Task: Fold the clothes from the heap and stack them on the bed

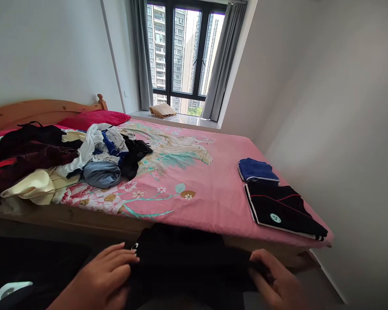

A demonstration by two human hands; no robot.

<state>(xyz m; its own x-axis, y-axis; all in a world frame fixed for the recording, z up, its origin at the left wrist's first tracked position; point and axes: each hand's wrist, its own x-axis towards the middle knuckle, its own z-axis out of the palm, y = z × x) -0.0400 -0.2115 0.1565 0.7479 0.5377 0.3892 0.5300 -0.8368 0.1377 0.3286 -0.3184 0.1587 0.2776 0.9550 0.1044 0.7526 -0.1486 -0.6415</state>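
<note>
"In the head view, where's the black garment (184,258)?"

"Near, between the hands, by the bed (220,193). The right hand (284,280) pinches its right side; the left hand (105,275) lies over its left side, grip unclear."

"What's done?"

"On the right, it seems: a folded blue stack (258,168), and a folded black stack (278,204) nearer."

"What's left?"

"Probably plenty: the left pile (101,174) lies loose. How far the garment is folded, I can't tell."
</note>
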